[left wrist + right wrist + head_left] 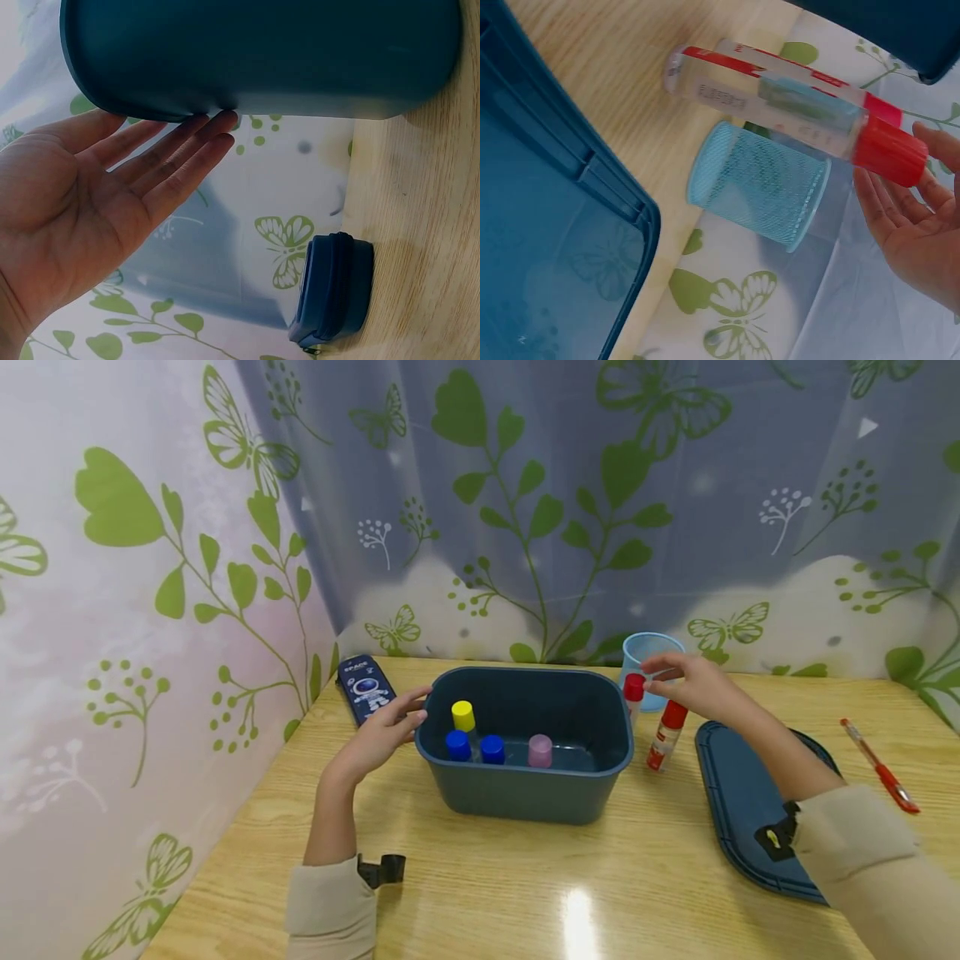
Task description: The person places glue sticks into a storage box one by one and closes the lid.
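Observation:
A dark blue-green plastic bin (525, 793) stands on the table. Inside it, a yellow cap (462, 716), two blue caps (492, 749) and a pink cap (540, 751) show; what lies beneath them is partly hidden. My left hand (378, 735) touches the bin's left end with its fingers nearly straight. Two clear bottles with red caps and red-and-white labels stand right of the bin. My right hand (686, 681) hovers at their tops, fingers loosely bent around the nearer bottle (780, 109) and by the farther bottle (633, 692), without a visible grip on either.
Behind the bottles is a light blue mesh cup (757, 184). The bin's dark lid (750, 793) lies flat under my right forearm. A red pen (879, 766) lies at the far right. A navy astronaut pencil case (366, 687) rests at the back left, near the patterned curtain.

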The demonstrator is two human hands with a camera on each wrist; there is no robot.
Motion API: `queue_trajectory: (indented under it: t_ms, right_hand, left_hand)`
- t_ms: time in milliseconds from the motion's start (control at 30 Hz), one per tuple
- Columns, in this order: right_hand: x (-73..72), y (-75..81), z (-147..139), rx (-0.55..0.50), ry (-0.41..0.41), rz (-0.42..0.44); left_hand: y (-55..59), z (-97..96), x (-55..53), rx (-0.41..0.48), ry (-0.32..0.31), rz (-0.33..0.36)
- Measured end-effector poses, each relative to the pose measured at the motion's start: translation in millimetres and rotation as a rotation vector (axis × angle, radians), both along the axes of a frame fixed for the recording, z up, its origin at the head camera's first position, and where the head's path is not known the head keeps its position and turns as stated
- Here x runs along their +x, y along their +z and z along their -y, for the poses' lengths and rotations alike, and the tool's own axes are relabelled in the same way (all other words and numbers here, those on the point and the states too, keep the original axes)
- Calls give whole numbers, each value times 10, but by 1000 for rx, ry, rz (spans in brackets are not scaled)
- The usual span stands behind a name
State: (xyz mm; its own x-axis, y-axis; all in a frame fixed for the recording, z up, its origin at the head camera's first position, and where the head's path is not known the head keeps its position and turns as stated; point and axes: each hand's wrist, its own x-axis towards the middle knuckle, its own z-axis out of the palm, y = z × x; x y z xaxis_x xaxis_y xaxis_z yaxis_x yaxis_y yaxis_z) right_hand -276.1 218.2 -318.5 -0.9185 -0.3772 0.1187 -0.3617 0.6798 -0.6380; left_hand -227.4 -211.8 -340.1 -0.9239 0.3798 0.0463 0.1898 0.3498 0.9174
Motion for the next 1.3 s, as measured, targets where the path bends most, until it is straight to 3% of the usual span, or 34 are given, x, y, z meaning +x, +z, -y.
queue_trajectory:
  t_ms: [333, 767, 1300]
  right_hand:
    - [-71, -83, 41, 15, 8, 44]
    - [-103, -107, 59, 21, 7, 2]
    - [24, 221, -48, -10, -64, -68]
  left_hand:
    - [6, 1, 16, 3, -5, -12]
    - [-12, 15, -2, 9, -3, -5]
    - [-12, 7, 1, 4, 1, -1]
